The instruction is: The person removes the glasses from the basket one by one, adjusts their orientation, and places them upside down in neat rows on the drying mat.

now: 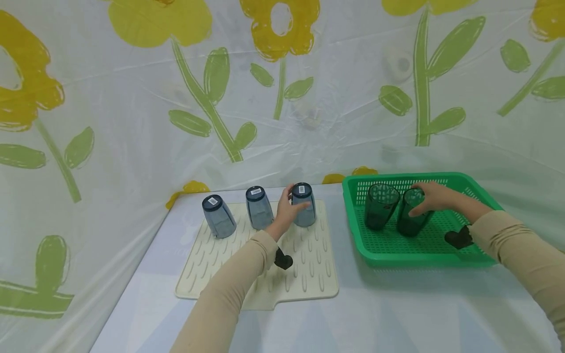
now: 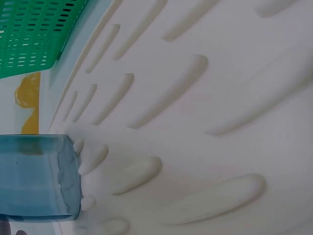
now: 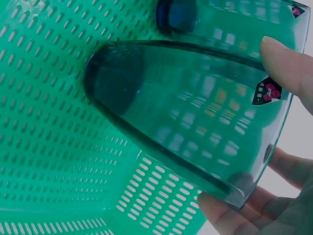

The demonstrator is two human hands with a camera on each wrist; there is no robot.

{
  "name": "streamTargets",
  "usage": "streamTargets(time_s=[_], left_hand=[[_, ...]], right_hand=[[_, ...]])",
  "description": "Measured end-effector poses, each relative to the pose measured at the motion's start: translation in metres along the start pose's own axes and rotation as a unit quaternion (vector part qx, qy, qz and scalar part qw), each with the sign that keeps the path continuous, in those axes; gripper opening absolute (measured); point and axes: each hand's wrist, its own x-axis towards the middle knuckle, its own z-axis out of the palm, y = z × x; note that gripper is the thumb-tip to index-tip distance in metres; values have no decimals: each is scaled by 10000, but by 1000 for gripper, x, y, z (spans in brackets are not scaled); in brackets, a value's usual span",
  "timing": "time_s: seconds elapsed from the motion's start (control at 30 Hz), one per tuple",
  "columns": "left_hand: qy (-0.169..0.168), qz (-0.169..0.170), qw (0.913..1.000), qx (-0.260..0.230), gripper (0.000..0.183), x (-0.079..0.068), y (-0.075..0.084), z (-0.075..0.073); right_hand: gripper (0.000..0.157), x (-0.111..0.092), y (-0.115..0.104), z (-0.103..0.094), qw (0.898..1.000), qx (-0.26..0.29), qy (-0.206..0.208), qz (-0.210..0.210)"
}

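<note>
My left hand (image 1: 286, 214) holds an upside-down blue-grey drinking glass (image 1: 306, 215) at the right back of a cream drying mat (image 1: 304, 274). Its thumb crosses the front of the glass; other fingers are at the left side, partly hidden. In the left wrist view the glass (image 2: 36, 176) has its rim at the mat's ridges. My right hand (image 1: 434, 197) grips the rim of a mouth-up glass (image 1: 410, 218) in the green basket (image 1: 423, 261). Thumb and fingers lie on opposite sides of that glass (image 3: 166, 112) in the right wrist view, near a dark label.
Two more upside-down glasses, one at the left (image 1: 220, 223) and one in the middle (image 1: 259, 211), stand along the mat's back. Another upright glass (image 1: 380, 208) stands in the basket, left of the gripped one. A flowered curtain (image 1: 335, 98) hangs behind the table (image 1: 335, 323).
</note>
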Motion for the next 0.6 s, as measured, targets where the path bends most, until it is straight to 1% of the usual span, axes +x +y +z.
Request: streamTargets(time_s=[0.27, 0.4, 0.6], left_hand=[[-96, 184, 9997, -138, 75, -6, -1, -4], [-87, 156, 9997, -172, 74, -7, -3, -5], [-109, 124, 9996, -244, 74, -11, -2, -6]], right_hand=[[87, 0, 3, 0, 9993, -193, 228, -243], [85, 0, 5, 1, 9989, -221, 288, -298], [85, -1, 5, 1, 9990, -183, 282, -280]])
